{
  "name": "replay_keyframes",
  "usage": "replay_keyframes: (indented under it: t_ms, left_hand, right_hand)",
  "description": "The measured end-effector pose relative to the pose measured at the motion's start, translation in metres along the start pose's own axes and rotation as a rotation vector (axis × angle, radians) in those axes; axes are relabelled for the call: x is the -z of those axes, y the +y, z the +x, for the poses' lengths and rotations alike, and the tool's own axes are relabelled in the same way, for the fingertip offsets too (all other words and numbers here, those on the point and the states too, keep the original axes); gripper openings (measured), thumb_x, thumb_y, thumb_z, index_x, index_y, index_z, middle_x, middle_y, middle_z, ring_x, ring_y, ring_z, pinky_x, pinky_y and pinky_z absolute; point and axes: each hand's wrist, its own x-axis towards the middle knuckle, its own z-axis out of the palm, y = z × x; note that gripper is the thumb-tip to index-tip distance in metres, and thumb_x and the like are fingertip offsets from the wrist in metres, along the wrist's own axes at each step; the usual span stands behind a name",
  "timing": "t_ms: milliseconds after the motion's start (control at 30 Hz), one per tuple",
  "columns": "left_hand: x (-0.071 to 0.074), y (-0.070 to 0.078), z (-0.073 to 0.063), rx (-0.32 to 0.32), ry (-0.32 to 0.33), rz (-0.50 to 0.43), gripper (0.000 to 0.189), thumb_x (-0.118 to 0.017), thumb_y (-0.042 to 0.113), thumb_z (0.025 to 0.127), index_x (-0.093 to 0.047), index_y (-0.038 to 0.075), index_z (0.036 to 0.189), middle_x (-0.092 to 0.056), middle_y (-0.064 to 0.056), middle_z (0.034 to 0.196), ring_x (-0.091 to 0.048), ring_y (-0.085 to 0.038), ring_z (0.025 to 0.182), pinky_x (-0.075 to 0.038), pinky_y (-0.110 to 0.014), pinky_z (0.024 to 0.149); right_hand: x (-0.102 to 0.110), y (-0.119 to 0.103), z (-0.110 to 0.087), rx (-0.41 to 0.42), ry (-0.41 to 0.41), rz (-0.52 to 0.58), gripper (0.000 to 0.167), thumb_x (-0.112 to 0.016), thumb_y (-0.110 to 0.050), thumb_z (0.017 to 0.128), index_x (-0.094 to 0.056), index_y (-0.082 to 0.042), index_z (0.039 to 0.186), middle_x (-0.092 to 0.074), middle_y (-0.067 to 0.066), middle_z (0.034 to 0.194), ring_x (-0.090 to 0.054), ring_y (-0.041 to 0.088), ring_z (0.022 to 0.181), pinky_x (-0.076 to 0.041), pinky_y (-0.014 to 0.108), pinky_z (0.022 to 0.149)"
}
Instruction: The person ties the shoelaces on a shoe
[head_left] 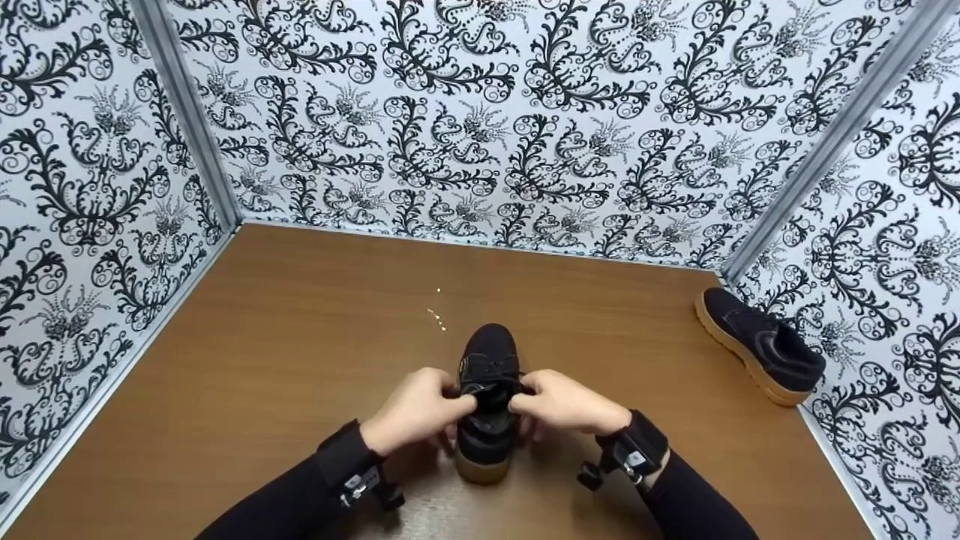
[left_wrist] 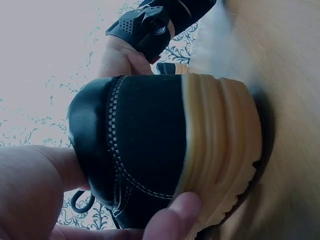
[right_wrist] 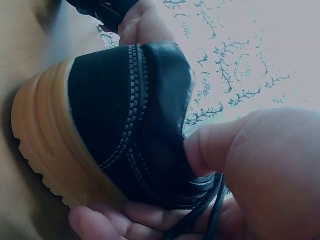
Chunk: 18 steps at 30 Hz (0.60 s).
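Black sleeves [head_left: 262, 499] come closest to us, each ending at a wrist strap [head_left: 346, 454] with a small camera [left_wrist: 156, 22]. Beyond the straps, our left hand [head_left: 416, 409] pinches the left side of a shoe [head_left: 487, 431], thumb inside the opening and fingertips [left_wrist: 187, 204] down the outside to the sole [left_wrist: 225, 125]. Our right hand [head_left: 566, 401] pinches the right side likewise; in the right wrist view two strands of lace [right_wrist: 216, 200] lie across its fingers. The shoe stands upright on the desk [head_left: 300, 322], about midway between the left and right edges, its heel to us and its toe [head_left: 491, 337] to the far edge. It is black, with a tan sole and pale stitching [left_wrist: 114, 115] round the heel. Just past the toe we see a short row of pale specks [head_left: 438, 319]; what they are we cannot tell. Farther off, at the desk's right edge near the far right corner, a second shoe [head_left: 761, 345] in the same colours sits upright, toe toward that corner. White walls [head_left: 465, 135] with black scrollwork rise from the left, far and right edges, a grey post [head_left: 187, 112] at each far corner.
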Motion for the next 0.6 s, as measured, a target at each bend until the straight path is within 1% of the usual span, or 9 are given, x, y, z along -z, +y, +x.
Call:
replay_keyframes:
  t_ms: [133, 200, 267, 367, 467, 567, 600]
  left_hand:
    - [0.002, 0.001, 0.007, -0.004, 0.035, 0.012, 0.029, -0.073, 0.028, 0.096, -0.071, 0.015, 0.070, -0.067, 0.004, 0.058, -0.056, -0.008, 0.043, -0.047, -0.027, 0.044]
    - [0.005, 0.001, 0.014, -0.011, 0.063, 0.018, 0.030, -0.073, 0.028, 0.096, -0.071, 0.016, 0.069, -0.065, 0.005, 0.058, -0.055, -0.008, 0.044, -0.048, -0.028, 0.044]
    - [0.009, 0.002, 0.023, -0.014, 0.111, 0.038, 0.031, -0.074, 0.029, 0.097, -0.071, 0.016, 0.069, -0.063, 0.007, 0.059, -0.054, -0.008, 0.046, -0.046, -0.027, 0.046]
    - [0.016, 0.003, 0.038, -0.010, 0.185, 0.037, 0.029, -0.075, 0.029, 0.097, -0.073, 0.015, 0.071, -0.063, 0.007, 0.062, -0.055, -0.010, 0.051, -0.047, -0.027, 0.049]
    - [0.024, 0.004, 0.054, 0.000, 0.243, 0.016, 0.027, -0.076, 0.029, 0.098, -0.078, 0.011, 0.077, -0.068, 0.003, 0.069, -0.058, -0.013, 0.055, -0.048, -0.028, 0.052]
    - [0.033, 0.003, 0.072, 0.017, 0.296, 0.001, 0.026, -0.077, 0.029, 0.099, -0.083, 0.008, 0.086, -0.073, -0.001, 0.077, -0.060, -0.014, 0.061, -0.049, -0.028, 0.056]
    - [0.036, 0.003, 0.079, 0.024, 0.311, -0.001, 0.026, -0.077, 0.030, 0.099, -0.084, 0.007, 0.088, -0.074, -0.002, 0.078, -0.061, -0.015, 0.062, -0.049, -0.028, 0.056]
  right_hand:
    - [0.004, -0.002, 0.006, -0.002, 0.045, 0.004, 0.016, -0.062, -0.019, 0.101, -0.071, -0.005, 0.102, -0.077, 0.018, 0.083, -0.076, 0.034, 0.065, -0.066, 0.050, 0.062]
    - [0.007, -0.004, 0.011, -0.007, 0.070, 0.002, 0.017, -0.062, -0.019, 0.102, -0.070, -0.005, 0.102, -0.076, 0.019, 0.084, -0.076, 0.038, 0.066, -0.066, 0.051, 0.063]
    - [0.011, -0.008, 0.019, -0.006, 0.100, -0.004, 0.017, -0.061, -0.019, 0.103, -0.070, -0.005, 0.103, -0.076, 0.020, 0.085, -0.076, 0.042, 0.068, -0.065, 0.047, 0.063]
    - [0.020, -0.015, 0.036, 0.008, 0.169, -0.041, 0.018, -0.061, -0.020, 0.104, -0.069, -0.004, 0.102, -0.075, 0.021, 0.084, -0.075, 0.044, 0.068, -0.060, 0.037, 0.058]
    - [0.030, -0.023, 0.055, 0.020, 0.242, -0.079, 0.017, -0.063, -0.020, 0.104, -0.071, -0.005, 0.099, -0.075, 0.023, 0.085, -0.073, 0.042, 0.066, -0.052, 0.029, 0.054]
    - [0.038, -0.029, 0.074, 0.012, 0.300, -0.076, 0.018, -0.064, -0.020, 0.104, -0.073, -0.006, 0.096, -0.075, 0.022, 0.085, -0.071, 0.035, 0.061, -0.051, 0.029, 0.053]
    - [0.040, -0.030, 0.081, 0.005, 0.322, -0.078, 0.019, -0.065, -0.021, 0.104, -0.073, -0.007, 0.094, -0.075, 0.019, 0.084, -0.069, 0.031, 0.060, -0.051, 0.029, 0.053]
